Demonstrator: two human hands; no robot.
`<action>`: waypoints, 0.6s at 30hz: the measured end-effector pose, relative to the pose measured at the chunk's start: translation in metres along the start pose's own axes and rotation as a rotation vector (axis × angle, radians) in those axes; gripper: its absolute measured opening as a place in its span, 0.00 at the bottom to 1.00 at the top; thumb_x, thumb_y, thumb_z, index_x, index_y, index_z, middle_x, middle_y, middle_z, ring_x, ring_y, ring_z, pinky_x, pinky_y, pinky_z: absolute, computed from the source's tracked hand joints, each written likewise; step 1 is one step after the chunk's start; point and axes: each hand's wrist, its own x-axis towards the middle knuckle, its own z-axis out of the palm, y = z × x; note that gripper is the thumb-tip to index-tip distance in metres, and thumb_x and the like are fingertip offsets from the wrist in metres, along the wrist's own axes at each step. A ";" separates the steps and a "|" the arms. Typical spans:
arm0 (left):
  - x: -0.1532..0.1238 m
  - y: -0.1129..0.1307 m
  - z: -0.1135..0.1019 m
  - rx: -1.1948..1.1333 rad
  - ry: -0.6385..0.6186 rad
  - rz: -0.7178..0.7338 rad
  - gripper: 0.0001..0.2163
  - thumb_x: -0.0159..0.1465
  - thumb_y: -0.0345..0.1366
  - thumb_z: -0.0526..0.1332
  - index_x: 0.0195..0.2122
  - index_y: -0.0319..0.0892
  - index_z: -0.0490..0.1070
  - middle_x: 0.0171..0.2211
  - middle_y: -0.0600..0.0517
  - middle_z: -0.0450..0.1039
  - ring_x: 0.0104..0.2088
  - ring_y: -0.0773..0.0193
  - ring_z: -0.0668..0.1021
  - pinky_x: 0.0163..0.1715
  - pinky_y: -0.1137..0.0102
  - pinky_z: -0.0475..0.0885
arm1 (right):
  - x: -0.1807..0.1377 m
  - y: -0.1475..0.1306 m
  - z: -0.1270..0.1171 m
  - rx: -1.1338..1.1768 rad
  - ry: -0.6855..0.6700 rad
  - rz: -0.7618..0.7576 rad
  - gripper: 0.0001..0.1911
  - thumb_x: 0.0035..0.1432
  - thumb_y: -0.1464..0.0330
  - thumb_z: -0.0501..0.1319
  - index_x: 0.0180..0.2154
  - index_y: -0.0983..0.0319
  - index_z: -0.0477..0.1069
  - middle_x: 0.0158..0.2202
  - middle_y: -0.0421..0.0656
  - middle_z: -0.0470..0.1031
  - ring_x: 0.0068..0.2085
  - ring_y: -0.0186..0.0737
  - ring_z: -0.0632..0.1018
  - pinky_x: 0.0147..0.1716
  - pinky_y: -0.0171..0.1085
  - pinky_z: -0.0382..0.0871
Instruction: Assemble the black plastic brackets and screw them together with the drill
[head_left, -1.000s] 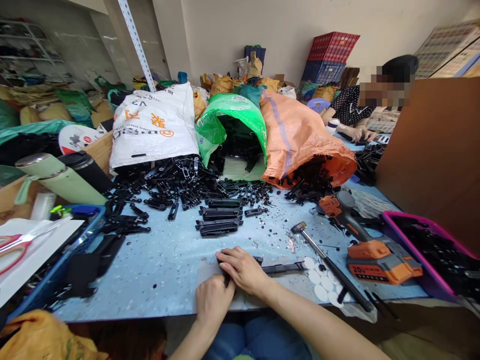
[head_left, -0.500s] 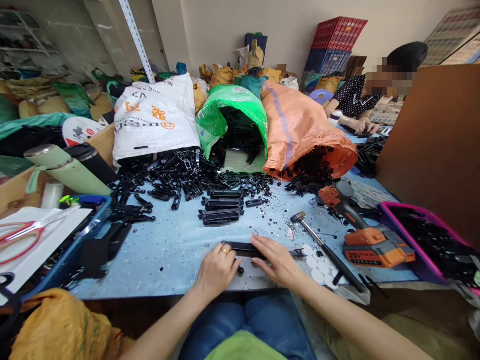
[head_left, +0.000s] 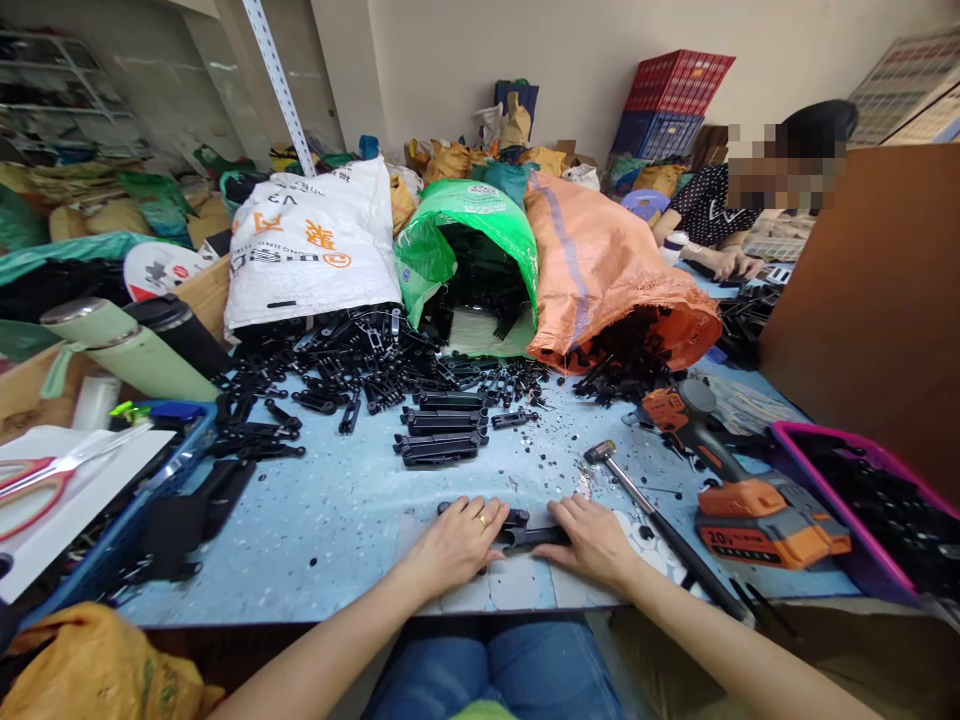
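The left hand (head_left: pixel 454 542) is closed over one end of a black bar (head_left: pixel 523 538), and the right hand (head_left: pixel 598 540) pinches it farther along, near the front edge of the table (head_left: pixel 300 530). If either grip slipped, the bar could skid, and the right hand might knock the nearby hammer (head_left: pixel 660 527). Farther out, black parts (head_left: pixel 352 365) lie heaped at the mouth of a white sack (head_left: pixel 315 270); a green sack (head_left: pixel 418 265) and an orange sack (head_left: pixel 577 260) hold dark pieces. A pink tub (head_left: pixel 817 429) on the right is filled with them too.
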 end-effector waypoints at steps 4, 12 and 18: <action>0.006 -0.009 -0.014 -0.043 -0.004 -0.138 0.19 0.66 0.46 0.47 0.45 0.37 0.68 0.35 0.44 0.73 0.37 0.56 0.73 0.34 0.66 0.66 | 0.021 0.006 -0.021 -0.027 -0.018 -0.077 0.30 0.53 0.43 0.50 0.24 0.63 0.68 0.23 0.46 0.69 0.27 0.40 0.70 0.26 0.36 0.59; -0.032 0.044 -0.052 -0.687 0.505 -0.117 0.34 0.64 0.51 0.25 0.21 0.43 0.66 0.15 0.49 0.63 0.19 0.65 0.68 0.22 0.68 0.64 | 0.039 -0.058 -0.094 0.904 -0.050 -0.370 0.29 0.61 0.47 0.38 0.21 0.57 0.63 0.16 0.40 0.60 0.21 0.36 0.67 0.23 0.36 0.57; -0.032 0.054 -0.009 -0.502 0.783 -0.257 0.39 0.63 0.50 0.21 0.36 0.43 0.73 0.26 0.44 0.72 0.30 0.61 0.75 0.29 0.66 0.71 | 0.066 -0.123 0.011 1.133 0.475 0.098 0.27 0.61 0.56 0.27 0.45 0.57 0.59 0.36 0.51 0.66 0.36 0.46 0.70 0.33 0.45 0.67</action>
